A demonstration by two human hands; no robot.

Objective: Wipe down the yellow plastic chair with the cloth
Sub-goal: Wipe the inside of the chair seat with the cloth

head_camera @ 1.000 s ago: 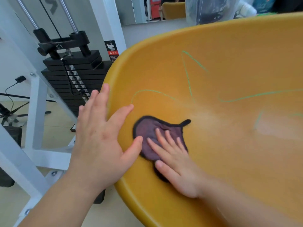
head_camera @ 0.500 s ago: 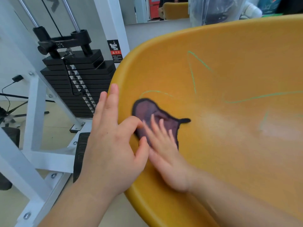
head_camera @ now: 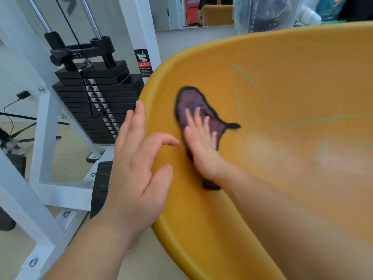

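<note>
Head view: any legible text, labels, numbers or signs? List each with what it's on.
Nothing reads in full.
Warning sticker on the white machine frame: hand-crush pictogram with down arrow, red band; print too small.
Grey mark at top left: partial, perhaps "S".
White marks on the black weight-stack top bar: too small.
Teal packaging, top right: lettering blurred.
Yellow chair: green scribbles, no text.

One chair [head_camera: 286,195], one cloth [head_camera: 189,100], one left hand [head_camera: 137,178], one right hand [head_camera: 201,152].
</note>
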